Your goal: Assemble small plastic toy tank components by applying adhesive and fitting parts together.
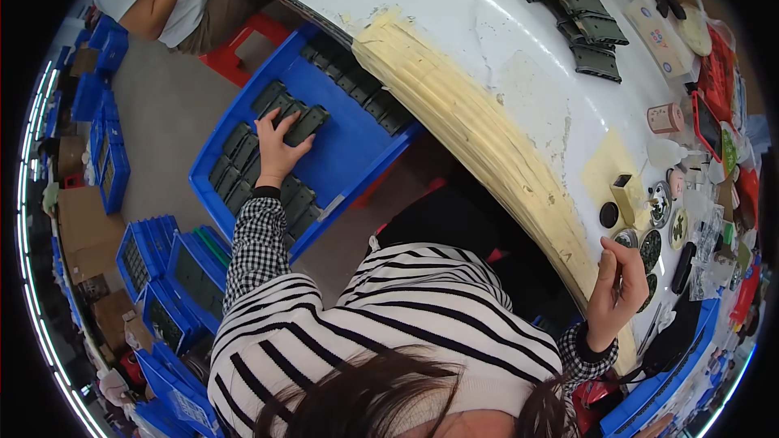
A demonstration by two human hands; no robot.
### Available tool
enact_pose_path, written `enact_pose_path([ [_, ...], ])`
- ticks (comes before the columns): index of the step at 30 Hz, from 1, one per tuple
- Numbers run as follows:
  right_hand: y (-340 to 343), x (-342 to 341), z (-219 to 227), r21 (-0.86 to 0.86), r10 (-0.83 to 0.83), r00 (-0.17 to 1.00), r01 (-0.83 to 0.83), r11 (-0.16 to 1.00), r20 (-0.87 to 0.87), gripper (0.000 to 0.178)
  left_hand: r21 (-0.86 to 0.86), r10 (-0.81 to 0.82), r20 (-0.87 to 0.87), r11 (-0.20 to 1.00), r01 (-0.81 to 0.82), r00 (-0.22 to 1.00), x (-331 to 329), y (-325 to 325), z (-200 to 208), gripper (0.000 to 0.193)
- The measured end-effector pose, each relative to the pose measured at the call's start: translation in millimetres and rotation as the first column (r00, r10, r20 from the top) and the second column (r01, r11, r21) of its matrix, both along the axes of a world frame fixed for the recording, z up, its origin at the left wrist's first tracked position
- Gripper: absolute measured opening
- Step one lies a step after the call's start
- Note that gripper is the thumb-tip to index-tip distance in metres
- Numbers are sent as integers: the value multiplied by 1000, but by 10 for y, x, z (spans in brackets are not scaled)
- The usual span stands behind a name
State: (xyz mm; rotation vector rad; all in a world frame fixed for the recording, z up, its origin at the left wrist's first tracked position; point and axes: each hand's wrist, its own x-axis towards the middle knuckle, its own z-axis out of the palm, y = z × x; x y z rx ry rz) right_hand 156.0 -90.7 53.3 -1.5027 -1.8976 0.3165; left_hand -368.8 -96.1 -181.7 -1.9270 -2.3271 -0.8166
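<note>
My left hand (280,148) reaches into a blue plastic tray (341,172). Its fingers and thumb are curled round a short row of dark green, ribbed rectangular casings (307,123). More casings of the same kind (231,164) lie in rows along the tray's left side, partly under my wrist, and others (353,81) line the side by the table. My right hand (617,292) is raised at the table's near right edge, beside small round tins (651,248) with dark bits in them. Its thumb and index finger are pressed together; whatever they may hold is too small to make out.
Layered yellowish tape covers the edge of the white table (503,40). A pile of dark green casings (588,20) lies at its far side. Bottles, a pink-labelled jar (665,118) and bags crowd the right. Another person (162,0) sits far left near a red stool (243,49). Blue crates (191,276) stand left.
</note>
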Motion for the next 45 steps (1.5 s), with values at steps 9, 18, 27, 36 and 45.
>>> enact_pose_path([
  [9,-64,22,-3,13,-23,999,23,1000,38,7,-208,17,-51,978,-28,999,-212,61,-389,96],
  [18,-42,-82,39,-3,-3,999,3,1000,45,6,-689,99,-146,704,-173,984,-258,452,23,127],
  [27,-77,-6,14,-19,-32,998,33,999,53,6,-708,112,-232,662,-246,966,-377,209,75,123],
  [36,-87,-47,34,-19,-23,998,24,1000,65,7,-288,-51,-51,957,34,997,-41,1140,-188,75],
  [45,-201,49,16,4,-75,995,75,997,67,7,-216,-85,1,973,83,996,-247,1927,-619,44],
])
